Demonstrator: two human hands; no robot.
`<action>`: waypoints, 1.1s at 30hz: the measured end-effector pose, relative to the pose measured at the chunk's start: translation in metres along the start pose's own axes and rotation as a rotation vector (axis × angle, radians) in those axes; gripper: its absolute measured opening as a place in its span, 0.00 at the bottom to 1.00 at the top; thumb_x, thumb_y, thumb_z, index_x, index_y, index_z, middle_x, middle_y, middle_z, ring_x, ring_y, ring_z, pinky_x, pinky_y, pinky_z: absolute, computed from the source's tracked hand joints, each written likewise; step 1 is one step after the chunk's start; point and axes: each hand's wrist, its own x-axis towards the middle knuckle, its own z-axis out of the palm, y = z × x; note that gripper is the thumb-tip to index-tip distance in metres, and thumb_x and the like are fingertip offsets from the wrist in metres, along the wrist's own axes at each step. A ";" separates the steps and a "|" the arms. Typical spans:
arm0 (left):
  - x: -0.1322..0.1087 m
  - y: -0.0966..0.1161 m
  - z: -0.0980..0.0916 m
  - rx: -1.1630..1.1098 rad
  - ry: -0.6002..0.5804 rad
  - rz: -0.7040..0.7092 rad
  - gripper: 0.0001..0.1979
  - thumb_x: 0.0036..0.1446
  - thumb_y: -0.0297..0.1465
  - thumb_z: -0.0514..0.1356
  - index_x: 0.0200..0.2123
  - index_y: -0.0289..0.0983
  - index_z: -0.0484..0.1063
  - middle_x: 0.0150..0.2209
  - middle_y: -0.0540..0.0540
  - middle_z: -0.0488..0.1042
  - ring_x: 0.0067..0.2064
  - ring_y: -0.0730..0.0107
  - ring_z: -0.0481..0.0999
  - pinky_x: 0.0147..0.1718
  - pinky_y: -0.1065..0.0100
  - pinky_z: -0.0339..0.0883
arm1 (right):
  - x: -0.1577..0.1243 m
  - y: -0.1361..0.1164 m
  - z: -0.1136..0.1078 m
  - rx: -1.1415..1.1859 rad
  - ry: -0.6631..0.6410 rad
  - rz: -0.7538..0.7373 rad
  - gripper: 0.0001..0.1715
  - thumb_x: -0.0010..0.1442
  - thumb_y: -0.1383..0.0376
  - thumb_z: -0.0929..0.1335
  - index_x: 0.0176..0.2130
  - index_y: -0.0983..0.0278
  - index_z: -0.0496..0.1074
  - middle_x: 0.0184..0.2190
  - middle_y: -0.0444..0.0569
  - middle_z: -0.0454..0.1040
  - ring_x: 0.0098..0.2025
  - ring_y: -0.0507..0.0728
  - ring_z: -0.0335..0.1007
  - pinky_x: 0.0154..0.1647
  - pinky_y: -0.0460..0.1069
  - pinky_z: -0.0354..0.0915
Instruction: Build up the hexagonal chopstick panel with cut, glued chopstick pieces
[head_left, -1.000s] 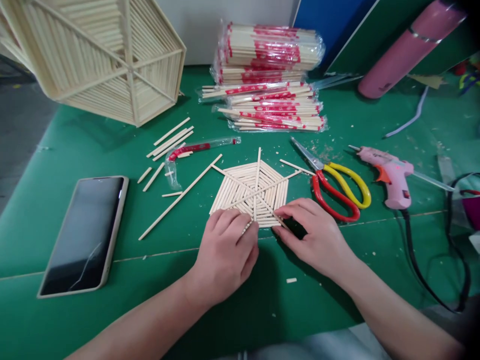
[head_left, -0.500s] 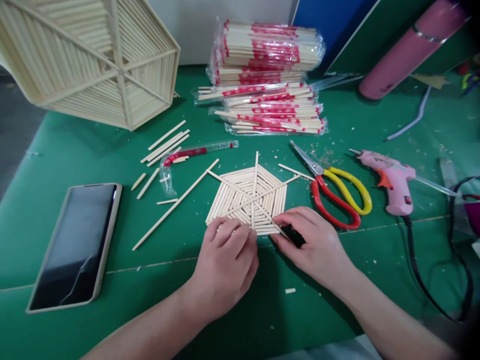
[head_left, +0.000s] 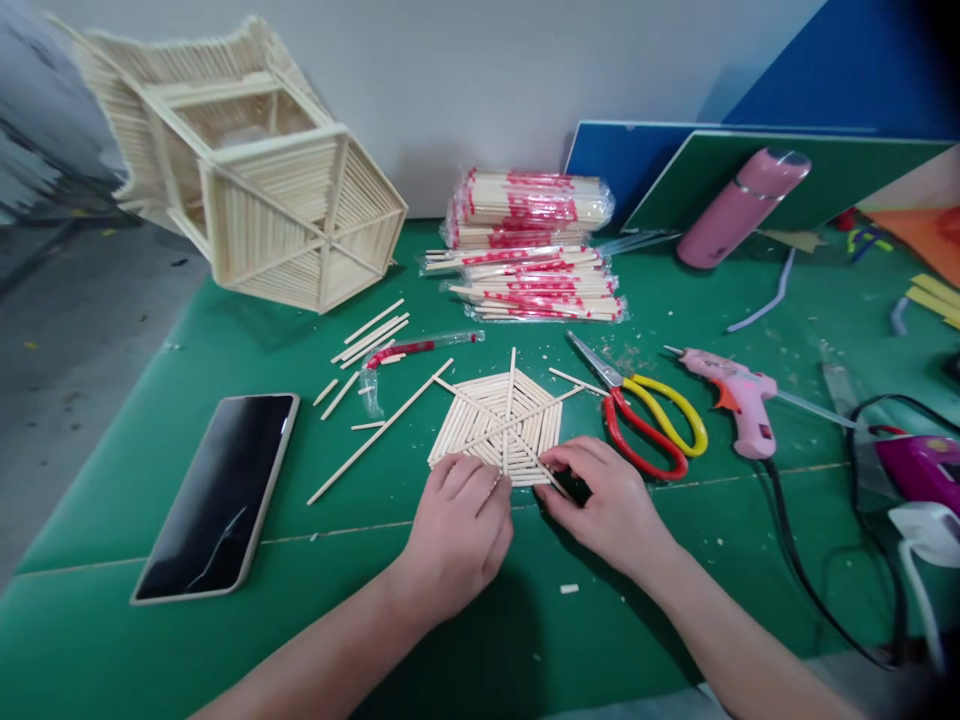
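A flat hexagonal panel point(head_left: 495, 415) of cut wooden chopsticks lies on the green table, with longer sticks crossing over its middle. My left hand point(head_left: 459, 525) is closed, its curled fingers on the panel's near-left edge; the fingertips are partly hidden. At the near-right corner, the thumb and index finger of my right hand point(head_left: 607, 500) close around the end of a crossing stick. A long loose chopstick point(head_left: 379, 435) lies left of the panel. Scissors point(head_left: 637, 405) with red and yellow handles lie to the right, close to a short stick.
Further right lies a pink glue gun point(head_left: 731, 390) with a black cord. Packs of wrapped chopsticks point(head_left: 532, 240) and a pink flask point(head_left: 739, 215) stand behind. A large stick-built structure point(head_left: 300, 220) sits back left. A phone point(head_left: 217, 495) and cut sticks point(head_left: 371, 335) are at left.
The head view has tilted up and pulled back, showing more of the stick structure and the table's right side. Both hands keep nearly the same hold on the panel.
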 end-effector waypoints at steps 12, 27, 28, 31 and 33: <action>-0.003 0.000 0.001 -0.019 0.053 -0.025 0.10 0.53 0.24 0.51 0.38 0.33 0.69 0.38 0.40 0.71 0.41 0.63 0.68 0.41 0.57 0.64 | -0.004 0.002 -0.006 0.061 0.000 -0.020 0.15 0.48 0.69 0.67 0.39 0.62 0.67 0.33 0.47 0.68 0.34 0.53 0.66 0.35 0.49 0.66; 0.000 -0.002 0.000 -0.020 -0.019 -0.002 0.10 0.53 0.25 0.52 0.37 0.31 0.71 0.40 0.40 0.73 0.43 0.58 0.67 0.43 0.53 0.60 | -0.001 -0.002 0.001 -0.031 -0.032 0.047 0.09 0.50 0.68 0.66 0.35 0.62 0.67 0.31 0.47 0.68 0.35 0.55 0.65 0.37 0.50 0.63; 0.000 -0.002 0.000 -0.022 -0.032 -0.003 0.11 0.53 0.25 0.52 0.38 0.31 0.71 0.40 0.40 0.73 0.43 0.58 0.67 0.43 0.53 0.60 | -0.001 -0.003 0.001 -0.033 -0.033 0.054 0.09 0.50 0.68 0.66 0.35 0.62 0.67 0.31 0.47 0.68 0.35 0.55 0.65 0.37 0.50 0.63; 0.000 -0.002 -0.001 -0.028 -0.062 -0.002 0.11 0.54 0.25 0.52 0.39 0.31 0.71 0.40 0.40 0.73 0.44 0.58 0.67 0.44 0.53 0.59 | 0.000 -0.004 0.000 -0.042 -0.031 0.082 0.11 0.49 0.68 0.67 0.36 0.63 0.66 0.31 0.46 0.68 0.35 0.55 0.64 0.36 0.49 0.62; -0.001 -0.002 -0.001 -0.029 -0.075 0.002 0.12 0.54 0.25 0.52 0.40 0.30 0.70 0.41 0.40 0.72 0.44 0.58 0.67 0.45 0.53 0.58 | 0.001 -0.004 0.000 -0.046 -0.026 0.101 0.12 0.48 0.68 0.68 0.36 0.63 0.65 0.30 0.45 0.67 0.34 0.54 0.64 0.35 0.48 0.62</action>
